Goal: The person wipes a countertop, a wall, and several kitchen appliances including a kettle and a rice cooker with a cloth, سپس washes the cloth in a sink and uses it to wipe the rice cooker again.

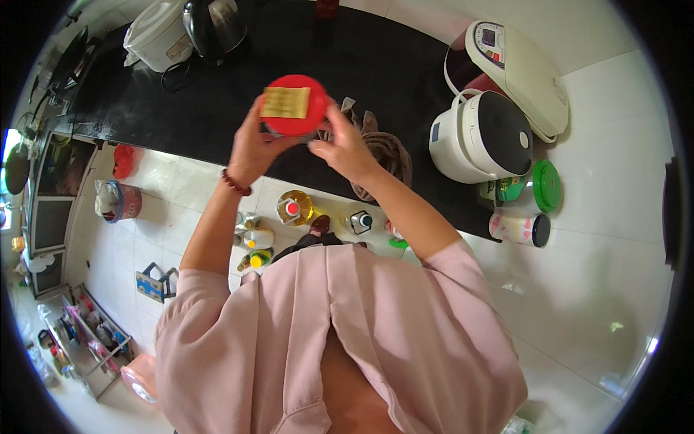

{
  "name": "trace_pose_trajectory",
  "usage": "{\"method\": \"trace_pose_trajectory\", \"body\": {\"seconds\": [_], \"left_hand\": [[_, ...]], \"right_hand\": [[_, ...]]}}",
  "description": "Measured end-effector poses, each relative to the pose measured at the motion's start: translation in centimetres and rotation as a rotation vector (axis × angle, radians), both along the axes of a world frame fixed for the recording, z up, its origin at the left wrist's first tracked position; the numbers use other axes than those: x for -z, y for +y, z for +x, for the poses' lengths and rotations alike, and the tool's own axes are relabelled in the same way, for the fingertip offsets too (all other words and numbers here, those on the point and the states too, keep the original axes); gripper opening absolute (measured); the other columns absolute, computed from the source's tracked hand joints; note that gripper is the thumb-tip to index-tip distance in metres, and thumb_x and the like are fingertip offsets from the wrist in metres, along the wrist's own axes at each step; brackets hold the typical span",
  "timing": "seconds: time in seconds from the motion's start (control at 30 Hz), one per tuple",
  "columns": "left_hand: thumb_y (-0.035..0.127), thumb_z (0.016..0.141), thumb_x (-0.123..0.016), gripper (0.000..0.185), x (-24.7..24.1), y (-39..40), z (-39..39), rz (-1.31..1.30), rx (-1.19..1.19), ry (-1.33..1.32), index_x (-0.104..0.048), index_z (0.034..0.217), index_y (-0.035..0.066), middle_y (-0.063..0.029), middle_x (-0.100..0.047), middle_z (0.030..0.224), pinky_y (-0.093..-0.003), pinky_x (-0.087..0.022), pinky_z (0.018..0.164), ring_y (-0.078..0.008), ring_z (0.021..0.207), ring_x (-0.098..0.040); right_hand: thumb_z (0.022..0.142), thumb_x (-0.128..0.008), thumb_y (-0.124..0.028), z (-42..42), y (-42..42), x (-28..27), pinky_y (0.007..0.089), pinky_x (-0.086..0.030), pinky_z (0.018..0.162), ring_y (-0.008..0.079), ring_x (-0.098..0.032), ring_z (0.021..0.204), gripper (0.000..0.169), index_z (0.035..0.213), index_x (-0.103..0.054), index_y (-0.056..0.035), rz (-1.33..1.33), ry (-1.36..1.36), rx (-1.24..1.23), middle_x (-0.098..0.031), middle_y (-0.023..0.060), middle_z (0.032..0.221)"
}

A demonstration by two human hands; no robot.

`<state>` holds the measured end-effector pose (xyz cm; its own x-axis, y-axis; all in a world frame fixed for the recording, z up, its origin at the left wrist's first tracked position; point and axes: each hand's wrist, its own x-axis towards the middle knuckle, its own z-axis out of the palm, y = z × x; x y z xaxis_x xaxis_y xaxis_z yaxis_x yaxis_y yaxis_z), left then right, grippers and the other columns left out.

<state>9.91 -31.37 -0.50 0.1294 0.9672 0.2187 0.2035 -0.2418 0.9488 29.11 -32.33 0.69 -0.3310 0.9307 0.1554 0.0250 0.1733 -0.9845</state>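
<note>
A jar with a red lid [320, 116] is held up above the black countertop [260, 32]; its body is mostly hidden beneath the lid. A yellow label with writing sticks to the lid. My left hand [255, 141], with a beaded bracelet at the wrist, grips the jar's left side. On its right side is my right hand [347, 144], fingers curved against it, a little blurred. A brown cloth [391, 157] lies bunched on the counter just beyond my right wrist.
Two rice cookers [482, 135] [515, 76] stand at the right, beside a green-lidded jar [546, 185] and a black-lidded canister [518, 229]. A white rice cooker [160, 35] and an electric kettle [214, 27] are at the back left. Oil bottles [295, 207] stand on the floor below the counter's edge.
</note>
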Motion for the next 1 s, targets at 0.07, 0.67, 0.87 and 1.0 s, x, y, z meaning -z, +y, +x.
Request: {"method": "trace_pose_trajectory", "body": {"seconds": [0.07, 0.67, 0.87, 1.0], "left_hand": [[0.000, 0.071, -0.078, 0.080, 1.6, 0.2, -3.7, -0.035, -0.072, -0.085, -0.034, 0.138, 0.002, -0.0098, -0.057, 0.122, -0.0285, -0.055, 0.081, -0.0163, 0.108, -0.057], [0.003, 0.080, -0.073, 0.055, 9.0, 3.6, -19.5, -0.173, -0.303, -0.165, -0.045, 0.128, 0.002, -0.0056, -0.058, 0.118, -0.0286, -0.047, 0.088, -0.0148, 0.105, -0.056], [0.005, 0.079, -0.073, 0.050, 8.7, 1.0, -16.6, -0.081, -0.512, 0.076, -0.050, 0.124, 0.003, -0.0072, -0.060, 0.111, -0.0296, -0.049, 0.083, -0.0148, 0.096, -0.058], [0.000, 0.078, -0.070, 0.042, 10.2, -4.5, -8.9, -0.287, -0.435, 0.181, -0.057, 0.117, 0.006, -0.0073, -0.062, 0.108, -0.0258, -0.052, 0.070, -0.0117, 0.083, -0.061]], "right_hand": [[0.076, -0.060, 0.001, -3.8, 2.4, 2.1, 0.0348, -0.046, 0.093, 0.0228, -0.054, 0.114, 0.070, 0.140, -0.032, -0.0065, 0.059, -0.068, -0.049, -0.049, 0.0134, 0.130], [0.070, -0.067, -0.012, -18.7, 9.3, 5.5, 0.0363, -0.042, 0.098, 0.0324, -0.052, 0.117, 0.077, 0.138, -0.033, -0.0029, -0.112, -0.116, -0.209, -0.052, 0.0226, 0.126], [0.069, -0.066, -0.004, -8.1, 4.9, 4.9, 0.0423, -0.046, 0.090, 0.0366, -0.055, 0.105, 0.047, 0.115, -0.056, 0.0004, 0.520, -0.331, 0.188, -0.055, 0.0214, 0.113], [0.065, -0.073, -0.015, 5.1, -0.9, 3.2, 0.0553, -0.035, 0.092, 0.0404, -0.042, 0.116, 0.065, 0.127, -0.050, -0.0130, 0.444, -1.058, 0.400, -0.045, 0.0165, 0.126]]}}
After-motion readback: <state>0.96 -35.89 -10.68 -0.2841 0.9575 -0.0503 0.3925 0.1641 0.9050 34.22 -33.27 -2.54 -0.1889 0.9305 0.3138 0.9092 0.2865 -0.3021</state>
